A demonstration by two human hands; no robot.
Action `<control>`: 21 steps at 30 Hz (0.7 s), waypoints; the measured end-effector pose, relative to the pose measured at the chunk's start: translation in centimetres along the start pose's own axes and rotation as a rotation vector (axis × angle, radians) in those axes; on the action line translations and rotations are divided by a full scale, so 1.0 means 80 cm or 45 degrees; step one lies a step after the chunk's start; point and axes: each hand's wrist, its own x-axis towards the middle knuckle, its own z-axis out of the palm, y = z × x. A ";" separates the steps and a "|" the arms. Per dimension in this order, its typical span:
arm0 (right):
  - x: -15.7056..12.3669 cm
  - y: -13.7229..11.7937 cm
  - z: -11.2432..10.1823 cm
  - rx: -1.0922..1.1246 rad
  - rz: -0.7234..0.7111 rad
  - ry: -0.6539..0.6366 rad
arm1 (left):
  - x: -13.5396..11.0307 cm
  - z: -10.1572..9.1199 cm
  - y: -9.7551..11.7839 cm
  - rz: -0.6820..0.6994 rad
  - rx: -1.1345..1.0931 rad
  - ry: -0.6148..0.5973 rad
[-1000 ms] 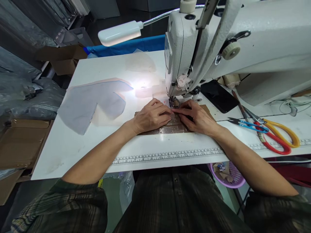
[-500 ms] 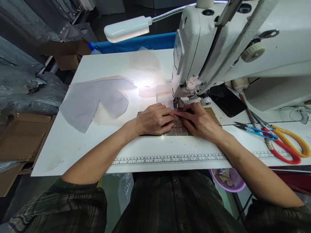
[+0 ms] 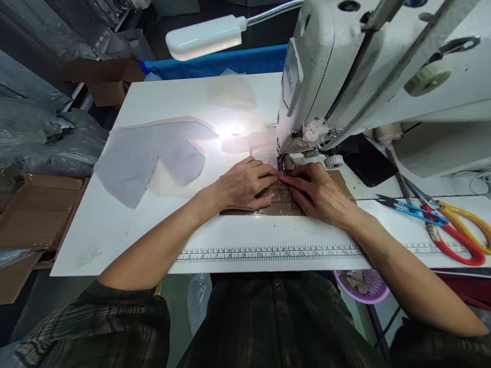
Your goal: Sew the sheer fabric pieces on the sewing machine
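Note:
My left hand point(image 3: 243, 185) and my right hand point(image 3: 314, 191) lie side by side on a brown gridded pad point(image 3: 282, 200), fingertips meeting just in front of the presser foot point(image 3: 285, 163) of a white sewing machine point(image 3: 368, 76). The fingers of both hands press down flat on a small pale piece at the foot; it is too small to name. A lamp point(image 3: 205, 37) lights the spot.
Grey and pink cut fabric pieces point(image 3: 153, 156) lie on the white table point(image 3: 115, 230) to the left. Scissors with red, yellow and blue handles point(image 3: 448, 225) and a black phone point(image 3: 364, 161) sit right. A printed ruler point(image 3: 268, 253) runs along the front edge. A purple basket point(image 3: 362, 286) hangs below.
The camera has leaned in and slightly right. Both hands keep their place at the presser foot, fingertips a touch closer to it.

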 end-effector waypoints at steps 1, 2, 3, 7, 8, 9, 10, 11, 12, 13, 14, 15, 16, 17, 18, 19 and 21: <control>0.000 0.000 0.001 -0.008 0.005 0.004 | 0.000 0.000 -0.001 -0.003 0.002 -0.003; 0.001 -0.001 0.001 -0.017 0.009 0.006 | 0.000 0.000 -0.002 -0.005 0.001 -0.004; 0.001 -0.001 0.002 -0.026 0.010 0.006 | 0.000 0.001 -0.003 -0.008 -0.003 -0.003; 0.001 0.000 0.004 -0.056 0.002 -0.001 | 0.000 0.002 -0.008 -0.016 -0.037 0.009; 0.002 0.001 0.003 -0.054 0.005 -0.005 | 0.000 0.003 -0.010 -0.020 -0.039 0.011; 0.002 0.002 0.000 -0.044 0.015 -0.012 | 0.000 0.003 -0.011 -0.024 -0.036 0.011; 0.003 0.003 -0.003 -0.025 0.033 -0.026 | 0.001 0.004 -0.013 -0.026 -0.029 0.010; 0.005 0.004 -0.008 -0.001 0.062 -0.049 | 0.001 0.004 -0.015 -0.028 -0.021 0.009; 0.007 0.006 -0.015 0.029 0.097 -0.084 | 0.002 0.005 -0.016 -0.029 -0.013 0.009; 0.010 0.007 -0.022 0.067 0.129 -0.128 | 0.002 0.005 -0.018 -0.030 -0.007 0.010; 0.013 0.008 -0.029 0.115 0.150 -0.176 | 0.002 0.006 -0.019 -0.028 -0.005 0.009; 0.017 0.010 -0.037 0.173 0.164 -0.224 | 0.003 0.006 -0.020 -0.030 -0.005 0.007; 0.020 0.012 -0.044 0.240 0.178 -0.271 | 0.003 0.006 -0.020 -0.035 -0.005 0.002; 0.023 0.013 -0.049 0.313 0.196 -0.308 | 0.003 0.006 -0.021 -0.041 -0.004 -0.004; 0.025 0.015 -0.054 0.393 0.218 -0.333 | 0.003 0.007 -0.021 -0.047 -0.004 -0.012; 0.027 0.017 -0.056 0.473 0.250 -0.350 | 0.003 0.007 -0.021 -0.054 -0.004 -0.020; 0.029 0.020 -0.059 0.600 0.346 -0.373 | 0.003 0.007 -0.021 -0.069 -0.004 -0.036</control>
